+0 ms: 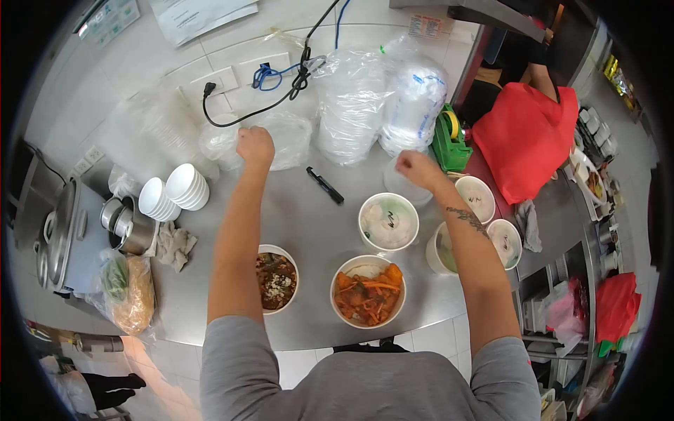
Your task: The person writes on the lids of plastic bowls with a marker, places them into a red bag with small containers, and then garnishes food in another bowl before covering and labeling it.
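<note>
My left hand (255, 146) is closed, in front of a clear plastic bag (289, 140) by the wall; what its fingers hold, if anything, is hidden. My right hand (420, 170) is closed at the edge of a clear round plastic lid (406, 188). Below it stands a lidded white bowl (388, 222) with black marks on top. Two bowls without lids are nearer me: one with orange-red food (368, 292), the other with dark stew and white crumbles (276, 281), partly behind my left forearm. A black marker (324, 185) lies between my hands.
More lidded bowls (504, 244) stand around my right forearm. Wrapped stacks of containers (351, 105) and a green tape dispenser (451, 144) line the back. White cup stacks (187, 187) are left. A person's arm (542, 81) is beside a red bag (523, 137). A black cable (298, 88) hangs above.
</note>
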